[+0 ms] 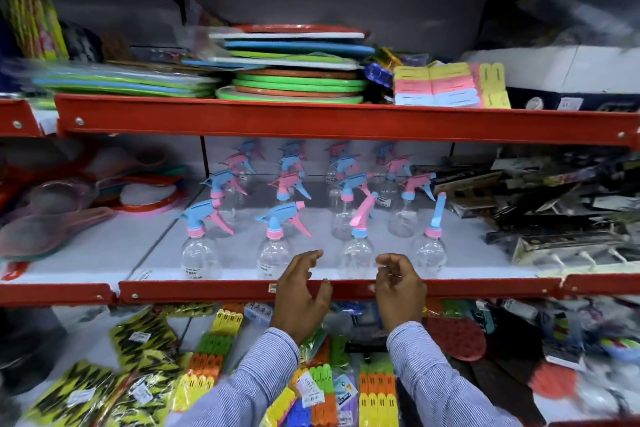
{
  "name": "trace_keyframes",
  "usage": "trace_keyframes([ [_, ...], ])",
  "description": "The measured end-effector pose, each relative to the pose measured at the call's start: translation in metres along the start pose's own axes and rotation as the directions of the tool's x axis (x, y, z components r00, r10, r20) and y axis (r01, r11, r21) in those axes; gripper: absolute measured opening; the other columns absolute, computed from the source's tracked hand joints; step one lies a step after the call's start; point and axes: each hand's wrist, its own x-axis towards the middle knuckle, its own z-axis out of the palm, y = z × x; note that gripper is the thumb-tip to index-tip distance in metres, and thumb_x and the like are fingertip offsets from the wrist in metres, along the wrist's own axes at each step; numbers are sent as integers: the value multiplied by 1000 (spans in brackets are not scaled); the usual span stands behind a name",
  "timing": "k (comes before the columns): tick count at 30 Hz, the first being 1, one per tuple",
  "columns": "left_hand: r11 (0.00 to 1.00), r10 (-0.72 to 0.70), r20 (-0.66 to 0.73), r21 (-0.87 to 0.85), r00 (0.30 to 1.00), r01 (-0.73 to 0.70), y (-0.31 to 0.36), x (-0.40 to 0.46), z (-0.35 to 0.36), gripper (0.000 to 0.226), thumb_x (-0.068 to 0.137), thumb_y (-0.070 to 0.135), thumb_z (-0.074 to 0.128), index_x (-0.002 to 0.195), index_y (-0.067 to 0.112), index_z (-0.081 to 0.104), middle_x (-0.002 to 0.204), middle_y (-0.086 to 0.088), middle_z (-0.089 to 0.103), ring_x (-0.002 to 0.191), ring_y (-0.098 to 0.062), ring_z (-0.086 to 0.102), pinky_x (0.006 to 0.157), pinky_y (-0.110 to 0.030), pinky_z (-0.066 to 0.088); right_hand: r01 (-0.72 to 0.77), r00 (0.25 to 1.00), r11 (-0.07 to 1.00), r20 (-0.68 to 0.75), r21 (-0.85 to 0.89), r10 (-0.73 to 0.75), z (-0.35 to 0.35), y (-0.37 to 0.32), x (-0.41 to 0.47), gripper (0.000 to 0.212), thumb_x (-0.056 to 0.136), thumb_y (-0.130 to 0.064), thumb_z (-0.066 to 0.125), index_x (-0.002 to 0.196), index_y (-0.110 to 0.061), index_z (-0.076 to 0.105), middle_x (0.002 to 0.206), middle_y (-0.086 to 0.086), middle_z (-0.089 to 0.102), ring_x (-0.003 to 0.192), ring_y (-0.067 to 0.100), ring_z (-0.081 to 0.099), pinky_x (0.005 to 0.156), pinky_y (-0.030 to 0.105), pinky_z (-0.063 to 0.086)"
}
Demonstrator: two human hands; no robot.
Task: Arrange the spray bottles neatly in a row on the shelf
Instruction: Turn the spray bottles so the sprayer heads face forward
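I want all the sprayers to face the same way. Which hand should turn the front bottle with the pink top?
Probably the right hand. It hovers open just right of the pink-topped bottle; the left hand sits nearer the blue-topped bottle.

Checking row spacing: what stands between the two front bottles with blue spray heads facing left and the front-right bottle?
In the head view, one clear bottle with a pink spray head.

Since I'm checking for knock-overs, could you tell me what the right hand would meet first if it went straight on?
Probably the front-row spray bottle with the pink head, just ahead of the right hand; depth is uncertain.
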Motion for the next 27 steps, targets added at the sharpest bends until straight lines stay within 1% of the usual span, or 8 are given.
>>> trace_keyframes([
  [2,999,-39,9,4,999,39,7,2,14,51,80,14,62,128,24,53,128,4,58,111,-11,58,95,-22,48,-26,998,999,63,23,24,-6,7,13,29,77,-2,56,96,-23,63,90,4,70,79,17,67,66,24,55],
  [4,997,-82,6,3,997,82,15,3,29,53,80,12,63,131,21,51,131,0,57,113,-14,58,97,-27,49,-79,972,997,224,17,74,-9,14,27,39,81,-2,55,115,-19,57,112,7,66,100,21,64,71,19,51],
  [7,991,-132,11,25,991,132,27,4,48,55,81,11,63,133,18,47,134,-3,54,117,-18,56,102,-37,48,-155,870,988,475,1,135,-5,21,46,57,86,0,51,139,-14,37,138,9,49,126,26,49,61,6,48],
  [9,986,-164,-12,38,986,164,33,5,56,54,81,11,63,133,16,47,133,-5,54,118,-19,55,102,-35,47,-120,811,991,570,-64,135,-3,23,58,64,85,-2,49,144,-15,29,144,11,45,131,26,45,81,19,53],
  [11,978,-192,-18,75,981,193,36,3,62,52,83,12,62,132,14,47,133,-6,54,119,-20,54,102,-33,45,-70,768,987,623,-146,147,-3,23,62,66,83,-4,50,144,-17,29,144,10,46,131,24,46,100,33,46],
  [18,958,-265,9,119,964,262,42,8,67,57,85,15,61,139,14,42,142,-7,51,129,-24,49,108,-40,42,-58,784,993,611,-100,108,-11,22,61,51,81,-1,53,130,-15,49,127,5,61,115,17,58,86,20,45],
  [22,948,-299,34,126,954,293,42,11,66,60,85,19,60,141,17,39,141,-8,54,125,-25,53,105,-38,45,-72,818,994,565,-84,106,-17,21,56,42,80,1,53,120,-13,56,114,6,64,100,15,60,58,-1,42],
  [27,941,-315,57,151,947,304,39,13,64,62,85,22,59,143,22,36,139,-7,56,104,-18,60,94,-26,43,-32,825,994,559,-107,87,-20,16,53,51,83,-3,53,133,-8,47,127,5,61,98,10,58,73,4,41],
])
